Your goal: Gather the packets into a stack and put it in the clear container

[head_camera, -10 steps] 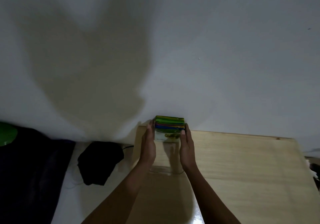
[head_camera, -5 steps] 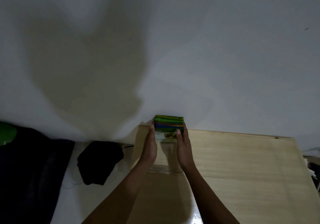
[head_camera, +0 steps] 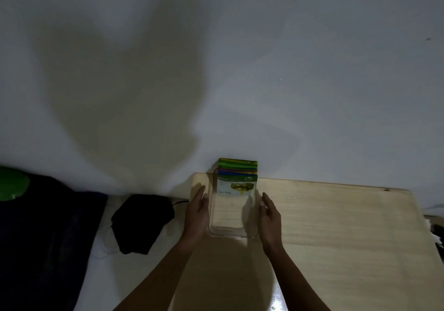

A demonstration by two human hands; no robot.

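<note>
Packet stack stands on edge at far end of clear container on tabletop; left hand and right hand open, holding nothing, flank its walls; unsupported, stack may topple forward

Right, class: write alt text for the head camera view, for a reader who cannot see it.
A stack of packets stands at the far end of a clear container on a wooden table against a white wall. The person's left hand and right hand are open on either side of the container.
</note>
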